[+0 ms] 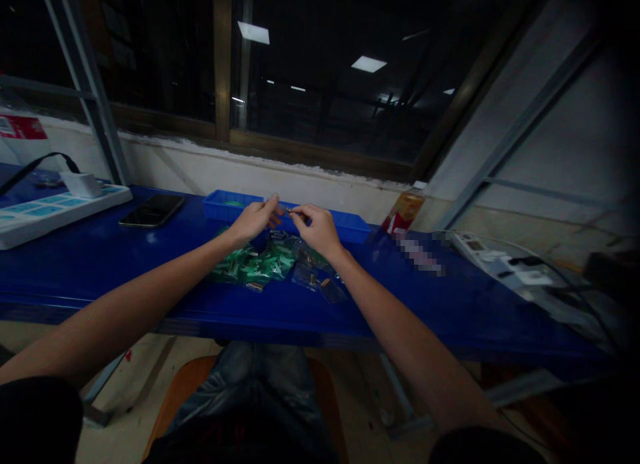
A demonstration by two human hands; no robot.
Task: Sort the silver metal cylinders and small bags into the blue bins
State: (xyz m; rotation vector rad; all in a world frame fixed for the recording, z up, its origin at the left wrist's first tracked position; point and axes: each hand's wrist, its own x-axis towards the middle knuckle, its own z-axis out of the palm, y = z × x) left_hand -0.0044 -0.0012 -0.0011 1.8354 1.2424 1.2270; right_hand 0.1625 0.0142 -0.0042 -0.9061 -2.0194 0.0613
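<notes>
Above the middle of the blue table, my left hand (256,219) has its thumb raised and its fingers apart, and nothing shows clearly in it. Close beside it, my right hand (316,229) pinches a small dark piece (289,211) between thumb and forefinger; its kind is too small to tell. Under both hands lies a heap of small clear bags with green pieces (260,264). Several clear bags with small gold-and-dark parts (313,277) lie at the heap's right side. Just behind the hands stands a long blue tray (350,225), partly hidden by them.
A phone (153,210) and a white power strip (65,211) lie on the left of the blue table (210,311). A red and yellow package (404,212) stands at the back right. Another power strip (505,261) with plugs and cables is farther right.
</notes>
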